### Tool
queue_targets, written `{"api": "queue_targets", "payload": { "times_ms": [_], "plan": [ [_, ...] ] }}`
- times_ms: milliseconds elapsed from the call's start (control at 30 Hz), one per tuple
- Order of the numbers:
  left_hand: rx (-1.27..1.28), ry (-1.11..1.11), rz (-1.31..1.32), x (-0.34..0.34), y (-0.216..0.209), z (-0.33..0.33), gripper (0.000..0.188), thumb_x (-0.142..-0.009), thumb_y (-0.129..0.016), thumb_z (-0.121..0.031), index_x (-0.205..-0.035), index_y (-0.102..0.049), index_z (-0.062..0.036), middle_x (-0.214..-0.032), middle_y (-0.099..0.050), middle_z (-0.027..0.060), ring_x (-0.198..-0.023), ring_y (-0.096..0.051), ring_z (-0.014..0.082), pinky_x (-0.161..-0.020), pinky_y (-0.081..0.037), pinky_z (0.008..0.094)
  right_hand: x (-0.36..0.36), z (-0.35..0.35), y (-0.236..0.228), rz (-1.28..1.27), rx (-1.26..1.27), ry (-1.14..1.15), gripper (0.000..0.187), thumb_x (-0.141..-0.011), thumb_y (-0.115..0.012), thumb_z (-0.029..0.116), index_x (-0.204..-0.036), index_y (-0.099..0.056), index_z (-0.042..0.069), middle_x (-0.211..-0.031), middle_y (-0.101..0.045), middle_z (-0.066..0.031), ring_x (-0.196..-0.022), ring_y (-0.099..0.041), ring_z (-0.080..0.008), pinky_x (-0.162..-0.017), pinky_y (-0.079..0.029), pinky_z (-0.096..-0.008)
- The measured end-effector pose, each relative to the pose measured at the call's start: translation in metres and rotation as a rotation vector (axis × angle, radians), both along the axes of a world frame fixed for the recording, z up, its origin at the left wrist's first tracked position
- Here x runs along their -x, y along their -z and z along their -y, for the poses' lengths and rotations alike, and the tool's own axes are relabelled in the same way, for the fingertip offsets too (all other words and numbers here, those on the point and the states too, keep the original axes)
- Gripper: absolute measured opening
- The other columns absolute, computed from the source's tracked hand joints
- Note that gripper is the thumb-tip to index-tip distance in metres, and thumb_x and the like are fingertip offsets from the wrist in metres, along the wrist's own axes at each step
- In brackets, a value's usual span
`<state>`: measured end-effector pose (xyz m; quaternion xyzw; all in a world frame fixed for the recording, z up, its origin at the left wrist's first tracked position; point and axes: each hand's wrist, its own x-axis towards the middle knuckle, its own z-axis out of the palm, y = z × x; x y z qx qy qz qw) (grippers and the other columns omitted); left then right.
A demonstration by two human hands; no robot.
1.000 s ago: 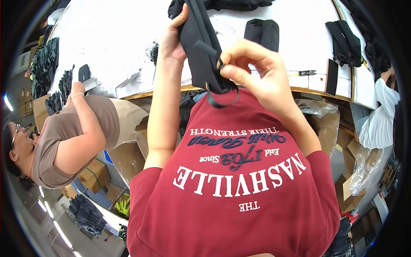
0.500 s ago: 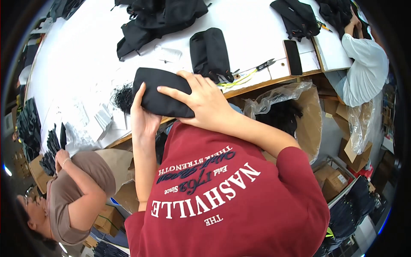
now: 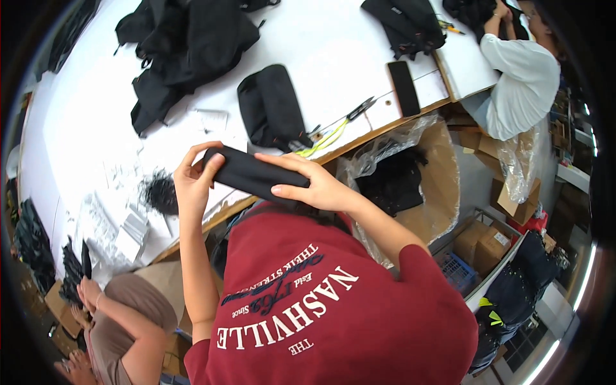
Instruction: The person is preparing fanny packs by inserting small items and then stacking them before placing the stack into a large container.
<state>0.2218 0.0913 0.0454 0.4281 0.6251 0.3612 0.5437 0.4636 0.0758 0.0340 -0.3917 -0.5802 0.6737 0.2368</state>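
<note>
A black fabric pouch (image 3: 249,172) is held up in front of my chest, near the table's edge, its narrow side turned toward me. My left hand (image 3: 197,172) grips its left end, thumb on the near face and fingers over the top. At the other end my right hand (image 3: 319,184) holds it, thumb below and fingers along the upper edge. Just beyond lies another black pouch (image 3: 272,106) on the white table. Beside that are thread snips (image 3: 360,109) with a yellow-green cord.
Black fabric pieces (image 3: 192,48) are heaped at the far left, and more black pouches (image 3: 407,25) lie far right near a phone (image 3: 403,88). Black threads (image 3: 160,191) sit left of my hands. A plastic-lined carton (image 3: 443,179) stands below the edge. People work on both sides.
The pouch has been turned from its broad face to its narrow side. My left hand has moved its fingers over the top, and the view has shifted right.
</note>
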Motion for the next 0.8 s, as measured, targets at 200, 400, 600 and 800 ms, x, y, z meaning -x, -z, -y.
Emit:
{"api": "queue_targets", "payload": {
  "times_ms": [200, 400, 600, 800],
  "plan": [
    [0.099, 0.051, -0.071, -0.031, 0.07, -0.017, 0.065, -0.083, -0.07, -0.028, -0.132, -0.036, -0.0035, -0.133, -0.041, 0.0189, -0.11, -0.053, 0.0271, -0.092, -0.044, 0.0365, -0.033, -0.033, 0.055, -0.041, -0.061, 0.691, 0.059, -0.087, -0.064, 0.022, -0.138, -0.041, 0.002, -0.137, -0.046, -0.0118, -0.126, -0.043, -0.0191, -0.106, -0.03, -0.0308],
    [0.041, 0.071, -0.219, -0.057, 0.131, -0.037, 0.065, -0.077, -0.075, -0.025, -0.123, -0.037, 0.0024, -0.114, -0.051, 0.0244, -0.104, -0.055, 0.031, -0.087, -0.047, 0.0384, -0.018, -0.041, 0.11, 0.047, 0.072, 0.667, 0.059, -0.089, -0.062, 0.018, -0.139, -0.037, -0.001, -0.138, -0.044, -0.0167, -0.125, -0.043, -0.0218, -0.103, -0.033, -0.0303],
    [-0.047, -0.089, -0.025, -0.085, 0.106, -0.05, 0.067, -0.075, -0.075, -0.009, -0.124, -0.03, -0.0042, -0.112, -0.05, 0.0198, -0.096, -0.057, 0.0252, -0.08, -0.05, 0.0347, -0.003, -0.063, 0.106, -0.066, 0.079, 0.726, 0.061, -0.09, -0.061, 0.015, -0.142, -0.033, -0.001, -0.137, -0.044, -0.0165, -0.124, -0.045, -0.0219, -0.103, -0.034, -0.0306],
    [0.08, -0.159, 0.052, -0.092, 0.118, -0.066, 0.077, -0.074, -0.074, -0.002, -0.13, -0.022, -0.0057, -0.116, -0.049, 0.0223, -0.1, -0.058, 0.0282, -0.08, -0.051, 0.0349, -0.02, -0.092, 0.125, 0.175, -0.053, 0.603, 0.057, -0.087, -0.064, 0.021, -0.136, -0.044, 0.001, -0.131, -0.049, -0.0191, -0.119, -0.048, -0.0242, -0.101, -0.036, -0.0323]
  ]
}}
